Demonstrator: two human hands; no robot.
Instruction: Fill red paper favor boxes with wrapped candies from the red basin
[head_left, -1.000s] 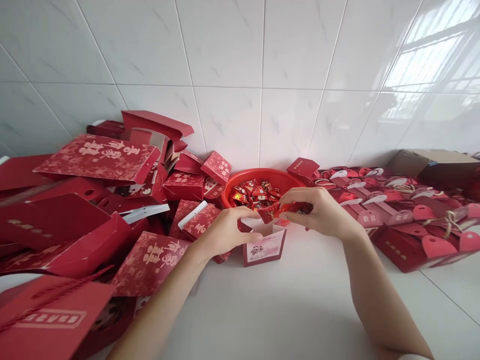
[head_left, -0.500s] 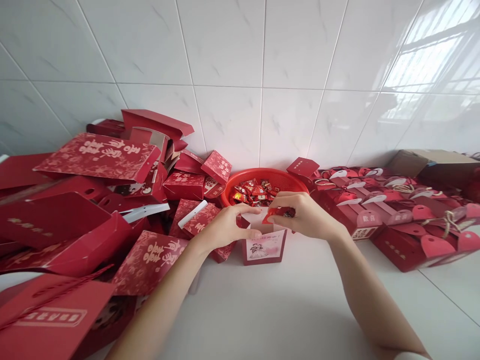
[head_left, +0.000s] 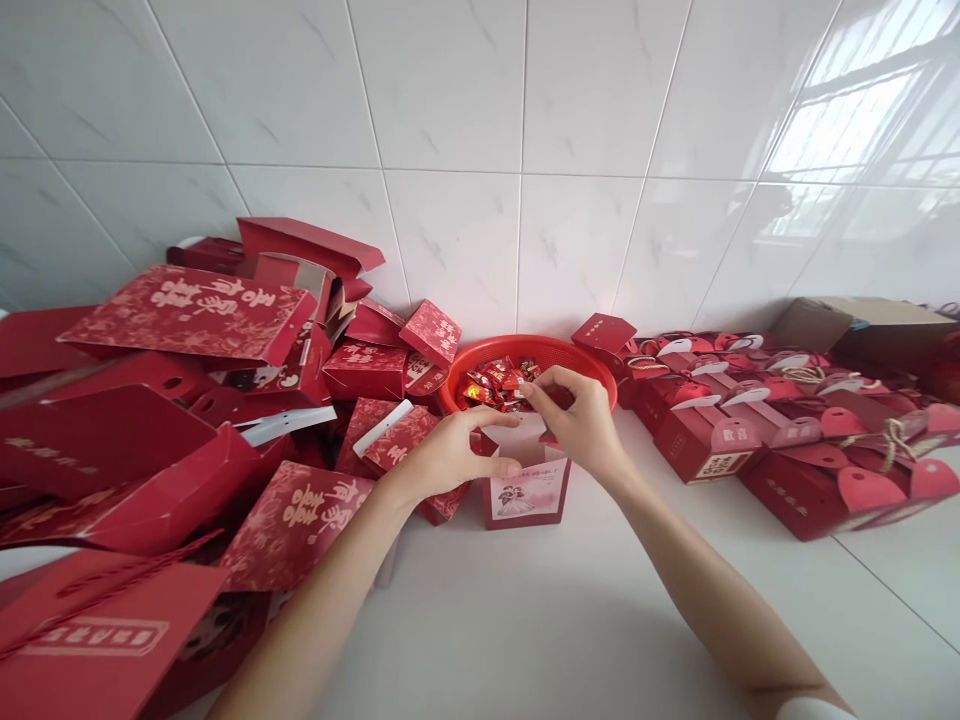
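Note:
A small open paper gift box (head_left: pixel 525 500), red with a pink front showing a drawn couple, stands upright on the white surface. My left hand (head_left: pixel 442 455) grips its left side, thumb across the front and fingers at the top rim. Just behind the box is a round red plastic basket (head_left: pixel 609 392) with wrapped candies (head_left: pixel 499 378) inside. Over the basket's front part, my right hand (head_left: pixel 574 412) has thumb and fingertips pinched together at the candies. Whatever sits between those fingertips is too small and covered to make out.
Red gift boxes (head_left: pixel 195 310) lie in a loose, tumbled pile on the left. Closed red boxes with handle tops (head_left: pixel 709 435) stand in rows on the right, a brown cardboard box (head_left: pixel 862 315) behind them. A tiled wall (head_left: pixel 450 90) rises at the back.
My right hand has gone from above the box opening, where it held a red-wrapped item, back to the candies in the basket. My left hand stays on the box.

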